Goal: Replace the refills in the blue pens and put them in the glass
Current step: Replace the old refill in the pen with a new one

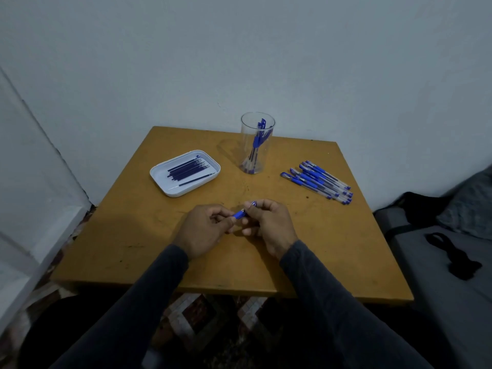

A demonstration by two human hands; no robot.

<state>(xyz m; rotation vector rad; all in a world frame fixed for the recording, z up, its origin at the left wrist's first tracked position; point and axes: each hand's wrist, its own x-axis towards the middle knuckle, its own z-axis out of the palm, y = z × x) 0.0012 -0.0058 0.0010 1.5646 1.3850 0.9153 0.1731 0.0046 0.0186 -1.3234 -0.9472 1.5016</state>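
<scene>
A blue pen is held between both hands over the middle of the wooden table. My left hand pinches its lower end, and my right hand curls round its upper part, with the blue end poking out above the fingers. Most of the pen is hidden by my fingers. A clear glass stands at the back of the table with several blue pens in it. More blue pens lie in a pile at the right. A white tray at the left holds several dark refills.
The table stands in a corner against a grey wall. A grey cushioned seat with a black strap on it is at the right. Patterned floor shows below the table's front edge.
</scene>
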